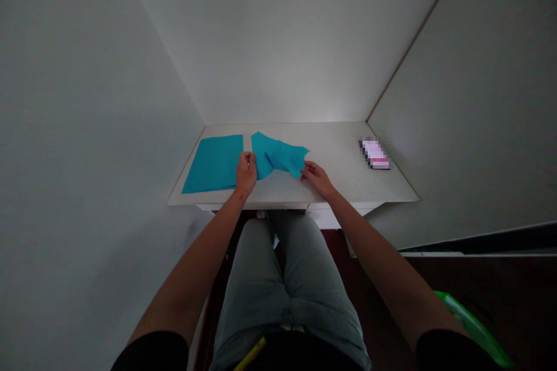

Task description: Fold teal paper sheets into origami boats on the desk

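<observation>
The creased turquoise sheet point(282, 156) lies at the centre of the frame, on the white desk point(335, 145). The left hand point(246, 172) is curled tight, pinching the sheet's left edge; the right hand point(318, 178) pinches its lower right corner between thumb and fingers. Risk, in the inspector's judgement: opposed pulling could tear the thin-looking sheet at its folds. A leftward sweep of the left hand could also disturb the flat turquoise stack point(215, 162) just beside it, left of centre. Count: two hands, one creased sheet, one flat stack (layers not countable), one desk, one smartphone point(375, 153), pixelated, right of centre.
</observation>
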`<state>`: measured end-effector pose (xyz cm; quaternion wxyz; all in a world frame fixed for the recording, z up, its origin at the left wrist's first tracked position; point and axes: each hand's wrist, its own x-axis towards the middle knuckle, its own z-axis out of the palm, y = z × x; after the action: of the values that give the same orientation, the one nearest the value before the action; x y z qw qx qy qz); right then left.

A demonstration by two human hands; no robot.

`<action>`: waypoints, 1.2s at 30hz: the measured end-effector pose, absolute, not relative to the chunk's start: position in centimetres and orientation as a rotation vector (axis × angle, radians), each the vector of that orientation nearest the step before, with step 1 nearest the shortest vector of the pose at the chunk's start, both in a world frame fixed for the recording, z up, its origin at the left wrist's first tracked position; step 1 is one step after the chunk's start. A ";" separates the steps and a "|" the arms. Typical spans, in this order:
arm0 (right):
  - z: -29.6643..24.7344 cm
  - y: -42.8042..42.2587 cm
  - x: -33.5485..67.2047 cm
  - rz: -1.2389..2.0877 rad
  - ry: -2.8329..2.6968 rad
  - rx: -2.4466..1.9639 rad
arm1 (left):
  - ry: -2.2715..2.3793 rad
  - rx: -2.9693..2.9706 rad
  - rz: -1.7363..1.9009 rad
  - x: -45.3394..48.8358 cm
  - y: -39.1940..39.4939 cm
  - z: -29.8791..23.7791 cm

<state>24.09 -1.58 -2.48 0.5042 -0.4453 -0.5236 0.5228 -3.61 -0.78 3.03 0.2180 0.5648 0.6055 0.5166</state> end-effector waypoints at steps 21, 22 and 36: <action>0.5 -5.7 35.9 1.182 -1.498 -1.188 | 1.704 1.797 0.970 -6.2 -0.3 2.7; 0.3 -5.7 36.3 1.162 -1.560 -1.208 | 1.748 1.812 0.911 -6.1 -0.2 2.7; -0.2 -4.4 24.8 0.179 -2.220 -1.649 | 1.594 2.548 0.324 4.9 -4.8 -0.2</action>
<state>24.79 -4.37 -0.19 0.1839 -0.5849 -0.7874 0.0634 4.88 -4.77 -0.23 0.0593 0.8414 0.5264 0.1069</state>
